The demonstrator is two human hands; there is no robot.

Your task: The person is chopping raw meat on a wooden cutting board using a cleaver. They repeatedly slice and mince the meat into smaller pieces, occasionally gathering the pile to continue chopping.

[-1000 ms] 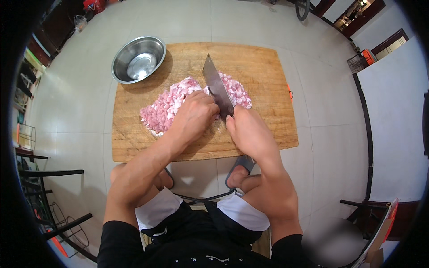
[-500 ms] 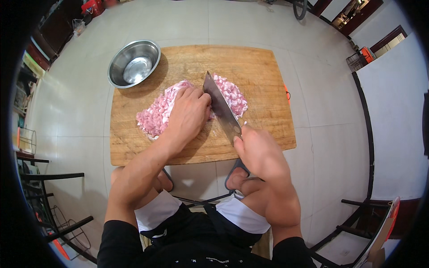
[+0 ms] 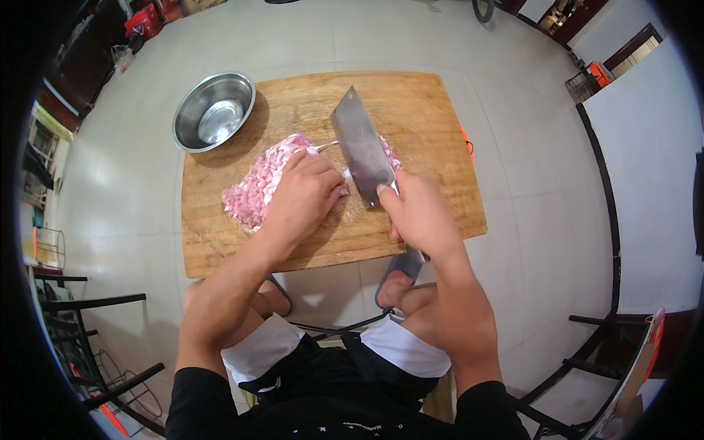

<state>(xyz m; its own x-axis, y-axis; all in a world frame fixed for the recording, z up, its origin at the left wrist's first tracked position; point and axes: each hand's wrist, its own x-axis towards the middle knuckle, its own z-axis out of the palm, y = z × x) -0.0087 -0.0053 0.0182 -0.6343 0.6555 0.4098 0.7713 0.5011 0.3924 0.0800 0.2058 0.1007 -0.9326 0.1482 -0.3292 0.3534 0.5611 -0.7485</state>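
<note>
My right hand (image 3: 418,213) is closed round the handle of a broad cleaver (image 3: 361,147), thumb against the blade. The blade is tilted with its flat side showing, over the wooden cutting board (image 3: 418,103). Curled fingers of my left hand (image 3: 306,189) press on the right side of a heap of pink-and-white chopped meat (image 3: 253,189), just left of the blade. A thin pale strip runs from the heap toward the cleaver. More chopped meat (image 3: 391,152) shows right of the blade, mostly hidden by it.
A steel bowl (image 3: 220,121) stands at the board's far left corner with nothing in it. My knees and slippered feet are under the near edge. Black metal racks (image 3: 95,301) stand at the left, and a dark frame (image 3: 587,359) at the lower right. An orange item (image 3: 467,139) shows past the board's right edge.
The cleaver has lifted and tipped, so its flat side now faces up more and covers most of the right-hand meat. My left hand has stayed on the heap. The view has shifted slightly.
</note>
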